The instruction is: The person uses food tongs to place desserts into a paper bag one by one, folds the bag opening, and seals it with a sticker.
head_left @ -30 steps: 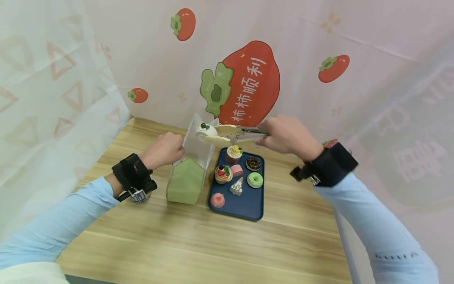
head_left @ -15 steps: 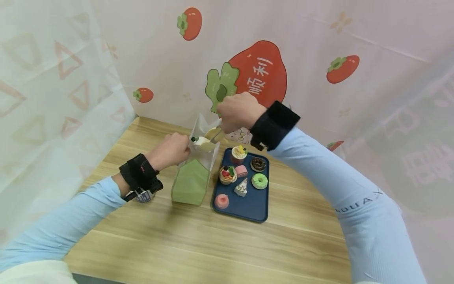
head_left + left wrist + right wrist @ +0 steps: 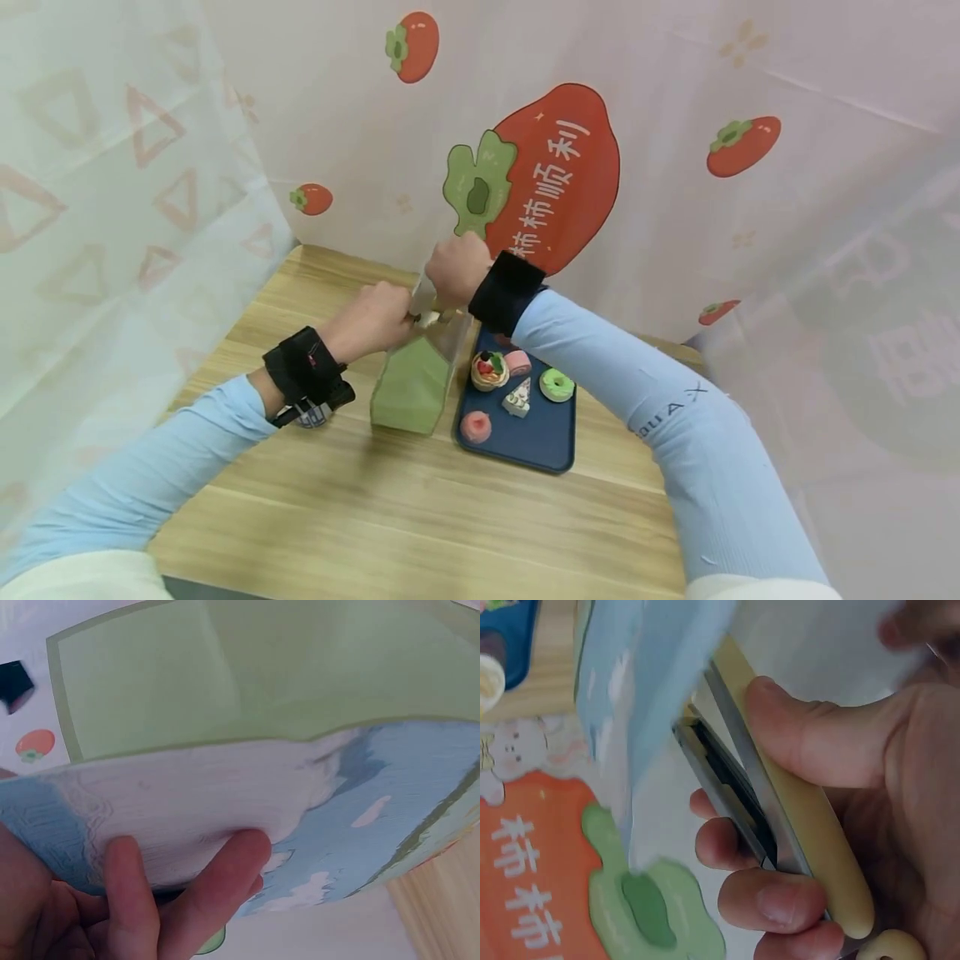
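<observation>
A green paper bag [image 3: 411,387] stands upright on the table, its top gaping. My left hand [image 3: 375,317] pinches its upper edge; in the left wrist view two fingers [image 3: 225,881] lie against the blue-and-white printed face of the bag [image 3: 202,787]. My right hand [image 3: 459,268] is over the bag's mouth and grips yellow-and-metal tongs [image 3: 787,795], thumb on one arm and fingers round the other. Their far ends reach in behind the bag's wall in the right wrist view. A small bit of the white cream-topped pastry [image 3: 427,319] shows at the mouth; most of it is hidden.
Right of the bag lies a blue tray [image 3: 536,442] with a fruit tart [image 3: 489,371], pink roll [image 3: 517,362], cake slice [image 3: 517,398], green doughnut [image 3: 557,385] and pink sweet [image 3: 476,427]. My right forearm covers its back corner. A patterned object [image 3: 313,415] sits under my left wrist.
My right hand has swung left from behind the tray to over the bag, carrying the white pastry in the tongs down into its mouth. My left hand has kept hold of the bag.
</observation>
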`<state>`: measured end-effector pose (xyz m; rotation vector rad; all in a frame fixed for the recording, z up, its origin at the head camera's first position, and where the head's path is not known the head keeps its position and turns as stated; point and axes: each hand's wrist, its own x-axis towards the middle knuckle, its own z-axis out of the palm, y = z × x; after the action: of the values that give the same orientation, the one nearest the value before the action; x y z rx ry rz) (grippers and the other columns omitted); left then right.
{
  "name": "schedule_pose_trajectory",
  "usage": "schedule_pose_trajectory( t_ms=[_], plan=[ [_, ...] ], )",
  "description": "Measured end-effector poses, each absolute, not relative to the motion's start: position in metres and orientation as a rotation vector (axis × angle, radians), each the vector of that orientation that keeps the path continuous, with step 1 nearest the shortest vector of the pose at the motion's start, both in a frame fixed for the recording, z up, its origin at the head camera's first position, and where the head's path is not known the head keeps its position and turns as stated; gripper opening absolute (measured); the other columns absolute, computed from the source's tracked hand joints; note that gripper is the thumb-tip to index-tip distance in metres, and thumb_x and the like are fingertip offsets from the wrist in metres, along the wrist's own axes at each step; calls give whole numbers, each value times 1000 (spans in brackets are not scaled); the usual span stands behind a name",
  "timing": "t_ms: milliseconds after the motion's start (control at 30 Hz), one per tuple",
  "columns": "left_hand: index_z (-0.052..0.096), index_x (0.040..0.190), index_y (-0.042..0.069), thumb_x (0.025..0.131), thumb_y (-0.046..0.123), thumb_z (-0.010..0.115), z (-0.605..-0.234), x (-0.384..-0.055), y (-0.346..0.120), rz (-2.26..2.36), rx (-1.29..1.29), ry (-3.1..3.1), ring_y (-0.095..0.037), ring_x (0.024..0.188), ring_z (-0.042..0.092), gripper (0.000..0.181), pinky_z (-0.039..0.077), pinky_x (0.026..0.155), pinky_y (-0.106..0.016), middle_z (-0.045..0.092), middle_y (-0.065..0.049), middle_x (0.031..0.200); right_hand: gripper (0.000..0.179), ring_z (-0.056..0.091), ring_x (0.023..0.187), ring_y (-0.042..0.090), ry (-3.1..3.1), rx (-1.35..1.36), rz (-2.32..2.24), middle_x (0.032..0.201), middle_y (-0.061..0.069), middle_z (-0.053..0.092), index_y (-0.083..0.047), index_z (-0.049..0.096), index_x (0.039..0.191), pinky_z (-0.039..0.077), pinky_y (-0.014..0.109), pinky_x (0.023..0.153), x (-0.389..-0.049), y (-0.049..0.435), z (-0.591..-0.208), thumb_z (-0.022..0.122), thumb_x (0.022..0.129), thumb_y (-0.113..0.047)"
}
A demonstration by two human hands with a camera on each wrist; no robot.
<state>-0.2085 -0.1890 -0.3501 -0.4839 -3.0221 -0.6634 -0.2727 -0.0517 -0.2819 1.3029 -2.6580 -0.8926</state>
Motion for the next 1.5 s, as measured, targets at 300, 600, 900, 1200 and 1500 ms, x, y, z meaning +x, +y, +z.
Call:
schedule_pose_trajectory(
  t_ms=[300, 600, 900, 1200, 1500],
  plan=[
    [48, 61, 12, 89, 2, 54, -345, -205, -177, -616, -494, -3048, -12, 48, 42, 30, 34, 47, -25, 43, 1, 55, 32, 24, 56, 12, -2539, 1300, -689, 56, -4, 25, -16, 48, 61, 19, 31, 50, -276, -37, -326, 61, 88, -7],
    [59, 70, 4, 87, -1, 54, -345, -204, -175, -648, -479, -3017, -13, 50, 46, 18, 35, 45, -24, 49, -1, 59, 18, 36, 62, 15, -2604, 1294, -740, 76, 0, 66, -14, 77, 85, 33, 31, 54, -286, -22, -331, 61, 91, -9],
    [64, 79, -3, 87, 0, 52, -348, -204, -181, -670, -459, -3013, -13, 50, 43, 14, 33, 45, -24, 49, -2, 63, 16, 43, 62, 19, -2707, 1302, -595, 67, -1, 47, -16, 58, 72, 37, 36, 56, -274, 0, -283, 71, 82, -21],
    [58, 70, 2, 85, -1, 51, -350, -205, -186, -618, -465, -3017, -14, 52, 39, 17, 32, 47, -26, 44, -2, 62, 33, 52, 59, 22, -2802, 1073, -367, 79, 6, 62, -7, 67, 98, 40, 32, 50, -222, 73, -233, 79, 82, -33],
    [62, 74, 1, 85, 0, 51, -349, -205, -191, -625, -475, -3015, -14, 50, 42, 16, 32, 46, -26, 48, -3, 60, 58, 49, 59, 19, -2753, 848, 7, 81, 8, 59, -3, 57, 122, 38, 29, 49, -167, 163, -263, 82, 80, -33]
  ],
)
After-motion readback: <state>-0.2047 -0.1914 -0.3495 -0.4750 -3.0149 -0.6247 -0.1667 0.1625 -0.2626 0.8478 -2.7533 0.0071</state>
